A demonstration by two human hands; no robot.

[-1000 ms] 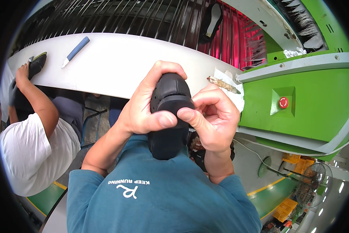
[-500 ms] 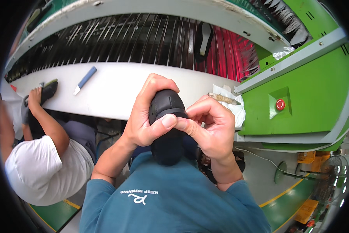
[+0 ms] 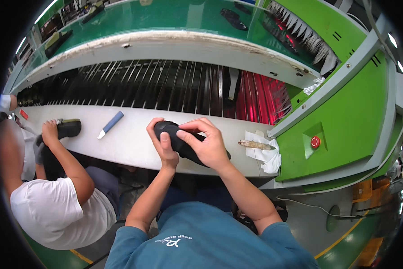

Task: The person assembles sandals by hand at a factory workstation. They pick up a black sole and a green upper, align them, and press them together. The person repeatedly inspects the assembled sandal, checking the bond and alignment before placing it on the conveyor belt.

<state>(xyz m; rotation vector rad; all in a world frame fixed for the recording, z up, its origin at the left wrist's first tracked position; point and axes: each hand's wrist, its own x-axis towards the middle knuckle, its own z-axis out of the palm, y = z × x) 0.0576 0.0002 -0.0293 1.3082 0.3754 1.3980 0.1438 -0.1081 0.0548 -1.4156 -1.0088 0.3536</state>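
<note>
A black shoe (image 3: 186,149) is held between both my hands just over the white ledge, tilted with one end up to the left. My left hand (image 3: 164,144) wraps its upper left end, thumb across the top. My right hand (image 3: 207,142) grips it from the right, with the fingers over the upper side and the thumb pressed on it. On the ledge to the left lies a blue-handled tool (image 3: 111,124) with a white tip. Off to the right, a brownish, stained stick-like tool (image 3: 255,144) rests on crumpled white paper (image 3: 269,162).
Beyond the white ledge (image 3: 138,152) runs a roller conveyor (image 3: 165,85) carrying another shoe (image 3: 232,85), with red light beside it. A green machine panel with a red button (image 3: 316,142) stands right. On the left, a co-worker (image 3: 62,206) holds a dark shoe (image 3: 70,128).
The shoe and both hands have moved away from my body, over the ledge, and the shoe has turned from upright to slanted. My view has tilted up, showing more beyond the conveyor.
</note>
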